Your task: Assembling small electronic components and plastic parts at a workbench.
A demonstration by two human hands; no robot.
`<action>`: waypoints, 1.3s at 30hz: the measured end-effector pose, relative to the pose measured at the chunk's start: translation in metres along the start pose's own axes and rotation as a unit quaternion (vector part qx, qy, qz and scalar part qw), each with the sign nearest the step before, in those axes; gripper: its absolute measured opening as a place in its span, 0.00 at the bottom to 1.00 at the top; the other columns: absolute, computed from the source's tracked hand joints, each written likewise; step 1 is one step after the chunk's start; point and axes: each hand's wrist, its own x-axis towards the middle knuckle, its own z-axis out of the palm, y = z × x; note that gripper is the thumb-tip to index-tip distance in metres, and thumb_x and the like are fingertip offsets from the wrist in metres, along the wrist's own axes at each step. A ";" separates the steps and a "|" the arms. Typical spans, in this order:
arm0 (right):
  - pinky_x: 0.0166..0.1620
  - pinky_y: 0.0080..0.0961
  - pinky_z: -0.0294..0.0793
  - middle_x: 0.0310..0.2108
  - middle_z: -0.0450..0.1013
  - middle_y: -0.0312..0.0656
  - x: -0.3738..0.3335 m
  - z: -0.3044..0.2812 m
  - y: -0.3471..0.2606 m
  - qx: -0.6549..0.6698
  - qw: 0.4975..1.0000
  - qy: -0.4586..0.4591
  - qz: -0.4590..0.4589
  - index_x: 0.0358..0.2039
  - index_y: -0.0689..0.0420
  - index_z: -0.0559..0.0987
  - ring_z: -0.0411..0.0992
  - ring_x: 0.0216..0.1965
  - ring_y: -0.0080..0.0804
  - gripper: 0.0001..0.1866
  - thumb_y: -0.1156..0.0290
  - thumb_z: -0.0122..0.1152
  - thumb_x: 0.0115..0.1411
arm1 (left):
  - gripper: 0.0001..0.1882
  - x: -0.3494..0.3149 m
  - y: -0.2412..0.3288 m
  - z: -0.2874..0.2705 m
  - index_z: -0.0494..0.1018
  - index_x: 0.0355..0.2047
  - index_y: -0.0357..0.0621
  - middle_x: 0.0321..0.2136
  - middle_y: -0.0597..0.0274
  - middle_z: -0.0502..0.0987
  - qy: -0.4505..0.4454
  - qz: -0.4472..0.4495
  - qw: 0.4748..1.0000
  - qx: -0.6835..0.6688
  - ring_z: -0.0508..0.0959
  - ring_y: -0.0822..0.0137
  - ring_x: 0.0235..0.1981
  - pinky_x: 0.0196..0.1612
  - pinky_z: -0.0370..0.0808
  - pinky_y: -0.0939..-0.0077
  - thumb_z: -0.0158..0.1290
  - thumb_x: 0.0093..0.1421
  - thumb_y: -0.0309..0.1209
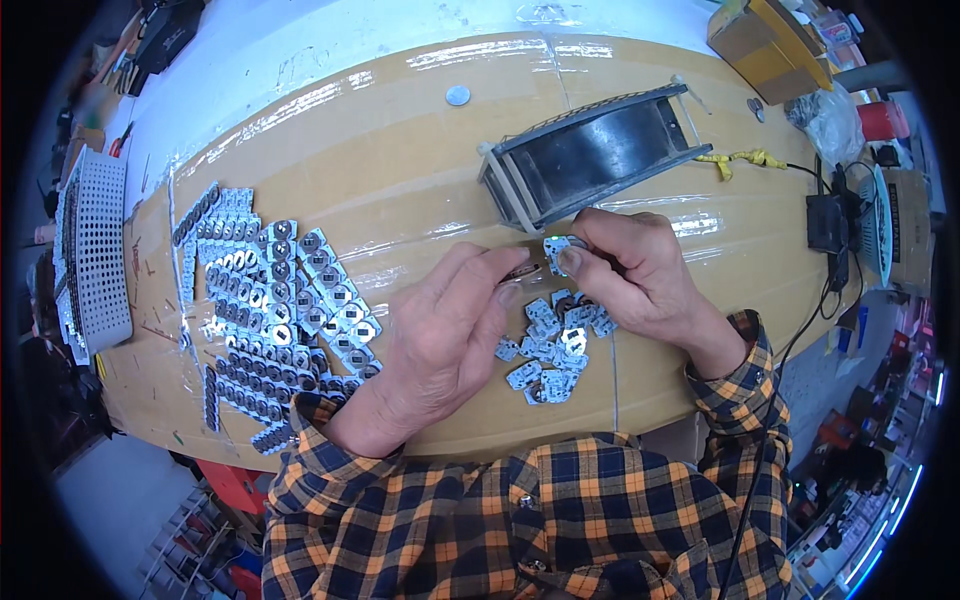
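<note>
My right hand point(640, 275) is closed, pinching a small light-blue circuit board point(553, 256) between thumb and fingers. Just to its left, my left hand point(445, 325) is closed on a small dark disc point(522, 271), seen nearly edge-on. The disc and the board are a short gap apart. Below and between both hands lies a loose pile of similar circuit boards point(545, 348). Many more boards, most bearing dark round parts, are laid out in overlapping rows point(265, 300) left of my left hand.
Beyond my hands stands a black curved trough point(615, 145), with a yellow-wrapped cable point(745, 160) at its right. A silvery disc point(458, 95) lies farther back. A white perforated basket point(103, 250) stands at the left edge, a cardboard box point(770, 50) at the far right.
</note>
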 end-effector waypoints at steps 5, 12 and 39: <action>0.22 0.23 0.60 0.15 0.62 0.37 0.001 0.001 -0.002 -0.003 1.000 0.013 0.018 0.22 0.64 0.71 0.60 0.17 0.20 0.10 0.75 0.57 0.59 | 0.14 -0.002 -0.001 0.002 0.74 0.42 0.35 0.29 0.51 0.76 0.009 -0.026 1.000 0.007 0.79 0.52 0.25 0.26 0.73 0.65 0.56 0.54 0.16; 0.22 0.24 0.59 0.14 0.60 0.37 0.002 0.002 -0.003 -0.015 1.000 0.020 0.009 0.22 0.64 0.71 0.58 0.17 0.20 0.10 0.75 0.57 0.59 | 0.09 -0.001 -0.002 0.002 0.75 0.40 0.33 0.25 0.57 0.76 0.028 -0.002 0.999 0.037 0.77 0.69 0.23 0.26 0.71 0.79 0.56 0.57 0.17; 0.16 0.13 0.54 0.12 0.65 0.30 0.004 0.003 -0.010 0.162 0.976 0.017 0.145 0.24 0.64 0.75 0.59 0.12 0.11 0.10 0.76 0.50 0.63 | 0.11 0.000 -0.002 0.004 0.75 0.36 0.33 0.25 0.54 0.75 0.064 0.017 0.997 0.047 0.77 0.60 0.21 0.23 0.71 0.72 0.58 0.51 0.16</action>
